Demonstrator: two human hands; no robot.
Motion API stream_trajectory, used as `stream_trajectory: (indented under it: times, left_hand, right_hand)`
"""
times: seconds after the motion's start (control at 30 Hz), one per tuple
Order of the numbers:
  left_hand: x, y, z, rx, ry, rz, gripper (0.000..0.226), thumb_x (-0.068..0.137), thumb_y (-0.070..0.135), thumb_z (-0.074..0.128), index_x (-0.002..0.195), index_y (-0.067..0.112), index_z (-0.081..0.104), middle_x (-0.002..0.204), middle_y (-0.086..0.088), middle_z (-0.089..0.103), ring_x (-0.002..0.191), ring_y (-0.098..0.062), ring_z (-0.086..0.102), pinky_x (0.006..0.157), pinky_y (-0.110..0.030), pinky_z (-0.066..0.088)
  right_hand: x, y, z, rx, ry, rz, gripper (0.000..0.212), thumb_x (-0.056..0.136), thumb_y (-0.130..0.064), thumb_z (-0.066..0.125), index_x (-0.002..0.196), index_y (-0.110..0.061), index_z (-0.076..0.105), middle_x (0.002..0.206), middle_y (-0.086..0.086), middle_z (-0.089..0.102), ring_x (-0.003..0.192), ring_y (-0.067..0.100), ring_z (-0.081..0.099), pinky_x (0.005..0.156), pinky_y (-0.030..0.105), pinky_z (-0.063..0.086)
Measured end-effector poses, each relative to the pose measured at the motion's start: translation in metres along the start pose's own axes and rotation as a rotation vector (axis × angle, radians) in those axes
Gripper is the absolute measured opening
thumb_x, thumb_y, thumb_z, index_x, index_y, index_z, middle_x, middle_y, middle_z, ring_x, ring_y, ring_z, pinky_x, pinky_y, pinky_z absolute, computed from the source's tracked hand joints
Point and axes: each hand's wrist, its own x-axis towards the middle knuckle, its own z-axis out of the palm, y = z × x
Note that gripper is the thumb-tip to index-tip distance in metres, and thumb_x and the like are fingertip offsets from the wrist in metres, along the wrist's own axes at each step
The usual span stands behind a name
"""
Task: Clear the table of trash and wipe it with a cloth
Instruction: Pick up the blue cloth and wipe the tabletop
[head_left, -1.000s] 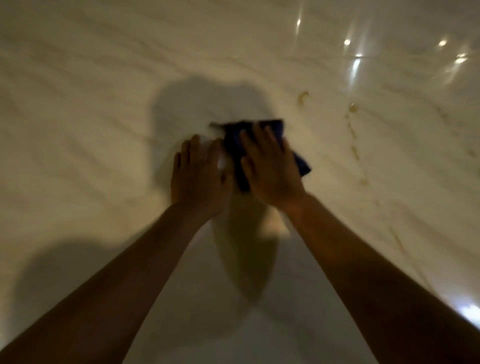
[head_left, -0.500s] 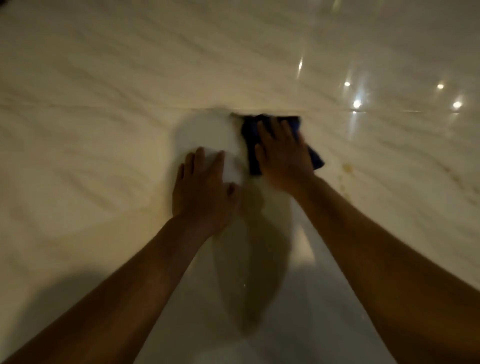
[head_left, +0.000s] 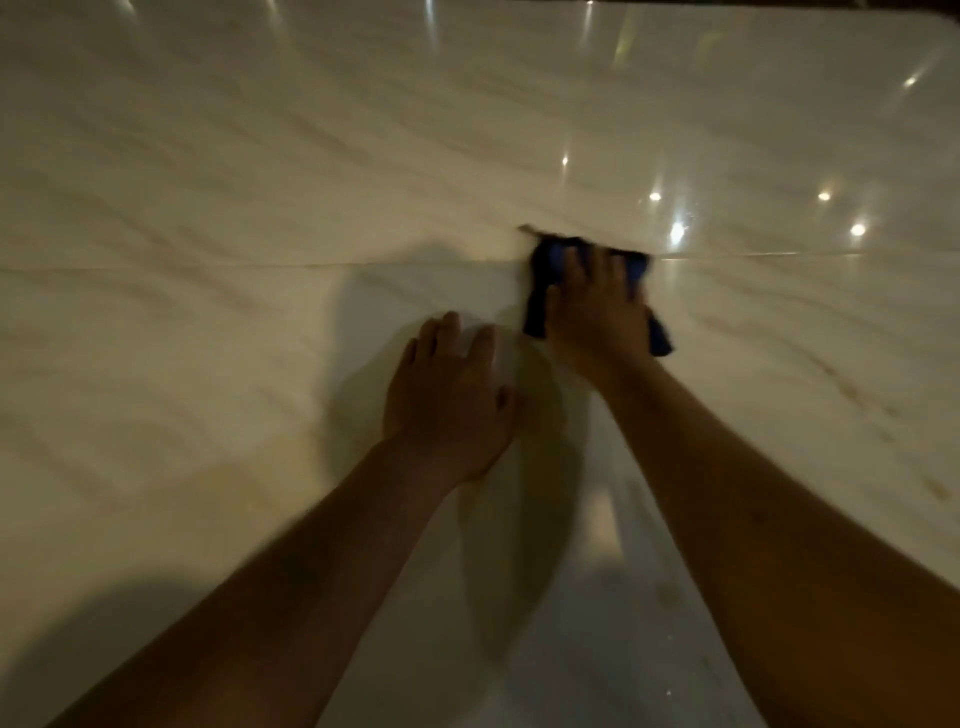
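I see my right hand pressed flat on a dark blue cloth on the marble table; my left hand lies flat, fingers spread, nearer, just left.

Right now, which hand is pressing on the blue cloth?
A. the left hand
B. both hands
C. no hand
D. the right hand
D: the right hand lies flat on top of the blue cloth, while the left hand rests on the bare table beside it.
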Motion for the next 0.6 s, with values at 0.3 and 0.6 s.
stream_trajectory:
  times: [0.3,0.6]
  left_hand:
    - [-0.006,0.029,0.012,0.040,0.011,0.033,0.067,0.101,0.047,0.034,0.159,0.022,0.012,0.167,-0.009,0.004,0.152,-0.029,0.004,0.122,-0.041,0.011]
    - [-0.048,0.024,0.018,0.024,0.016,0.088,0.061,0.098,0.037,0.043,0.152,0.011,0.032,0.159,-0.015,0.027,0.147,-0.033,0.022,0.118,-0.046,0.030]
  right_hand:
    - [0.011,0.131,-0.024,-0.060,0.024,0.129,0.056,0.103,-0.039,0.026,0.155,-0.020,0.022,0.162,0.009,0.019,0.148,0.030,0.018,0.116,0.053,0.021]
    - [-0.150,0.050,-0.022,0.007,-0.089,-0.442,0.058,0.100,-0.043,0.016,0.155,-0.025,0.025,0.162,0.005,0.022,0.149,0.029,0.019,0.117,0.049,0.019]
